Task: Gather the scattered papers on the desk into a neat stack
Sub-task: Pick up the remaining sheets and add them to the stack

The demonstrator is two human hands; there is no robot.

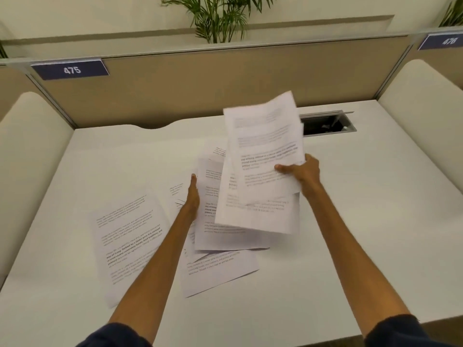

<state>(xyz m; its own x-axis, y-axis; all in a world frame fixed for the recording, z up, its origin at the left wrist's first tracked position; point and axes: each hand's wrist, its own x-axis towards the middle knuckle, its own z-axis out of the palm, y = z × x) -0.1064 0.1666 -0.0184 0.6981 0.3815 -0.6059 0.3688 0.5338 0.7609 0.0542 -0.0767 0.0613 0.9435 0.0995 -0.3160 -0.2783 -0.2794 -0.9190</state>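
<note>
Above the desk (350, 221), near its cable hatch (328, 124): light, floppy, slippery held sheets (265, 146), pinched by right hand (304, 170) at their edge; left hand (193, 194) flat, unclenched, against loose papers (130, 236).

Two hands (193, 196), two number signs (71, 70), one plant (220, 16)

Lifted sheets (265, 146) — motion-blurred, text unreadable

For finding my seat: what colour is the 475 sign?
Dark navy sign with white numerals, head view.
</note>
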